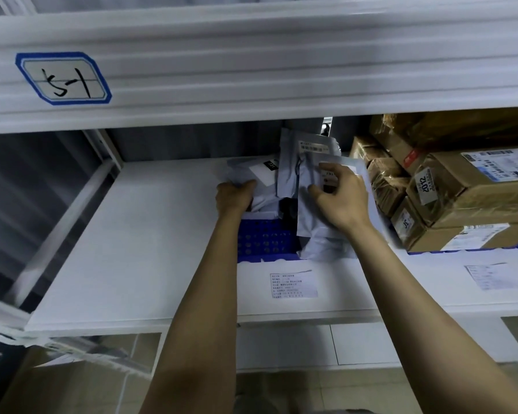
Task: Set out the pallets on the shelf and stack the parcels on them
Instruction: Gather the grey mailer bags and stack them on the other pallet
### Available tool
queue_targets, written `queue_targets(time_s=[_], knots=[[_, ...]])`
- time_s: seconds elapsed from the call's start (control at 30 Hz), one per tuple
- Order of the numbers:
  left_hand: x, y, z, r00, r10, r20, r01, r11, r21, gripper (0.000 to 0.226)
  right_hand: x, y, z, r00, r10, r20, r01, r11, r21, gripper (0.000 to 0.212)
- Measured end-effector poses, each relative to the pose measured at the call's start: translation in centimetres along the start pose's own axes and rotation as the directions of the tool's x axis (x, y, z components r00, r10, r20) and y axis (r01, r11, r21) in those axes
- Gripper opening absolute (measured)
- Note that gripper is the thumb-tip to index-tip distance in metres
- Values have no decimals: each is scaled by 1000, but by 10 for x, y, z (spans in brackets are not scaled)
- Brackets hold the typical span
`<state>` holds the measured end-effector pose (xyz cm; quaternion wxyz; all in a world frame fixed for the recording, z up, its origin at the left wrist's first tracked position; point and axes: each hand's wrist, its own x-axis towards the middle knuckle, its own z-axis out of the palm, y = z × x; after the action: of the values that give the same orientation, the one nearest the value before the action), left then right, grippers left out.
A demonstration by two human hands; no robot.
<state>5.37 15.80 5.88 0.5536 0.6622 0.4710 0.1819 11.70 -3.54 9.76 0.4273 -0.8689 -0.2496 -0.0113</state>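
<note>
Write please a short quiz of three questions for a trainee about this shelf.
1. True or false: the cardboard boxes stand left of the grey bags.
2. Which colour has the pallet under the grey bags? A red, B blue, C green.
3. Fill in: the left hand and the right hand each hold a grey ____.
Key: 1 false; 2 B; 3 bag.
</note>
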Motion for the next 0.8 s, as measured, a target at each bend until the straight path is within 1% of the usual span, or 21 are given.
queue_targets(time_s=[0.03,0.07,0.2,0.23,0.27,0.3,0.33,0.37,0.47,0.53,0.63,0.7,0.77,0.8], knots=[[0,0,-1,1000,-3,8,3,1000,-27,36,0,1,1,1000,-5,-1,5,1000,-9,55],[-1,1,-1,1000,-9,12,10,999,-53,28,1,1,2,1000,-6,-2,6,1000,-16,54],[-5,-4,-8,999,-45,18,48,984,-172,29,1,2,5,1000,-14,3,14,1000,-14,56],[-6,-6,-9,999,-49,23,53,973,-226,36,1,2,5,1000,-15,3,15,1000,-12,57],[-8,-8,-11,998,-52,29,58,960,-274,50,1,2,6,1000,-14,2,14,1000,-11,58],[-11,-8,-12,998,-56,27,62,950,-305,63,1,3,6,1000,-14,3,14,1000,-9,59],[-12,-10,-13,998,-58,14,60,945,-322,70,1,4,6,1000,-9,5,9,1000,-10,59],[-14,-12,-13,999,-54,-1,50,939,-339,72,1,5,6,1000,-9,8,9,1000,-13,59],[-22,-15,-12,998,-64,-25,48,910,-412,67,2,7,6,1000,9,17,-9,1000,-16,61],[-25,-19,-8,996,-80,-27,61,903,-424,66,3,9,5,1000,21,22,-21,1000,-18,64],[-31,-23,-7,997,-73,-30,56,926,-372,65,6,11,2,999,41,-7,-41,999,-21,67],[-34,-22,-9,997,-51,-65,32,961,-275,65,9,12,-4,995,94,-25,-97,990,-107,70],[-36,-17,-10,989,-27,-148,10,993,-114,70,10,13,-10,985,170,-6,-167,963,-212,88],[-37,-15,-10,979,-1,-203,2,1000,3,74,8,13,-14,977,211,21,-199,949,-246,100]])
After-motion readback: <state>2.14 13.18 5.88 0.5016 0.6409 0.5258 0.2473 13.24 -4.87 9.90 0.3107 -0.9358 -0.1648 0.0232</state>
